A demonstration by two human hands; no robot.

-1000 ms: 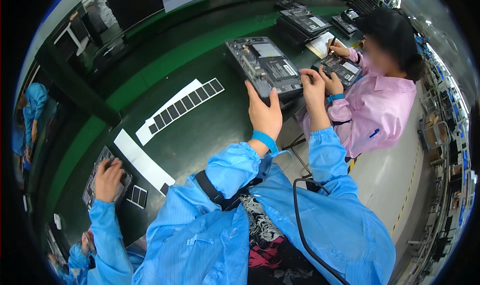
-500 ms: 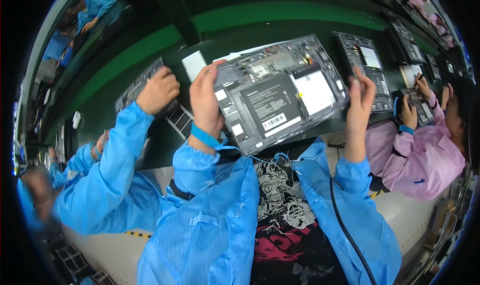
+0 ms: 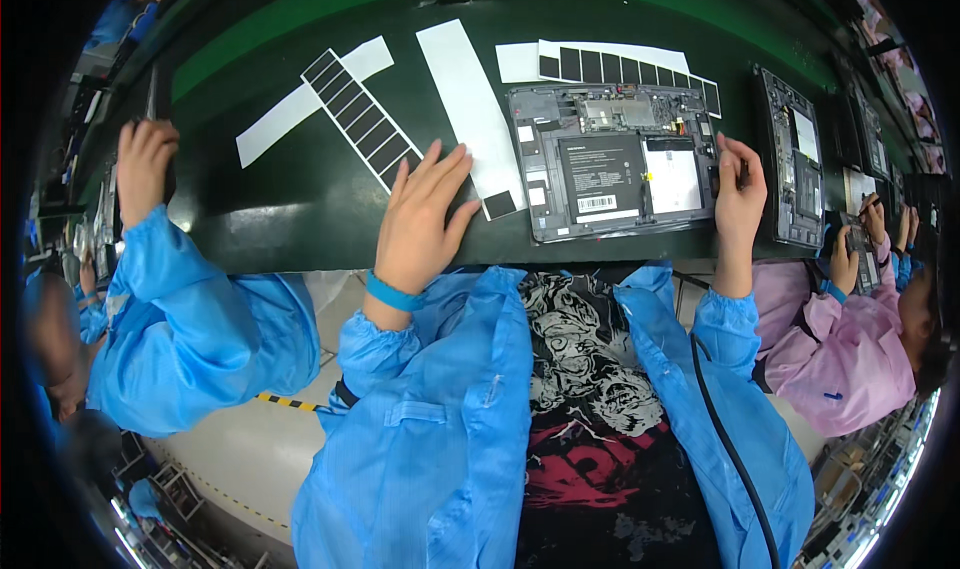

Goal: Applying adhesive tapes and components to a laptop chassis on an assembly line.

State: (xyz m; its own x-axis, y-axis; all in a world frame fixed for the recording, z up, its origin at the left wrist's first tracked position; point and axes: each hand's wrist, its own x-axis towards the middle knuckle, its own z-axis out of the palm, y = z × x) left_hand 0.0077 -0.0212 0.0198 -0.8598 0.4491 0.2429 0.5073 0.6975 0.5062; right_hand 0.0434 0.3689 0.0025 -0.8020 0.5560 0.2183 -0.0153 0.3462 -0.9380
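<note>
An opened tablet-like device [image 3: 605, 164] lies flat on the bench in front of me, its circuit board, black battery and white panel facing up. My right hand [image 3: 738, 179] is beside its right edge with fingers loosely curled and apart; whether it touches the edge is unclear. Left of the device, my left hand [image 3: 425, 209] is open, fingers spread over the bench. Its fingertips reach the near part of a white strip [image 3: 462, 89] that bears one black sticker [image 3: 499, 205] at its near end. Close by lies a sheet of black stickers [image 3: 360, 114].
Another white strip [image 3: 275, 124] lies beneath the sticker sheet. Behind the device are more strips and a second sticker sheet [image 3: 620, 67]. Another opened device [image 3: 792, 159] stands to the right. Co-workers' hands are at far left [image 3: 145, 164] and right [image 3: 846, 264].
The device has gone from being held up between my hands to lying on the bench. My left hand has let go and moved down beside the strips. The left co-worker's hand has moved away leftward.
</note>
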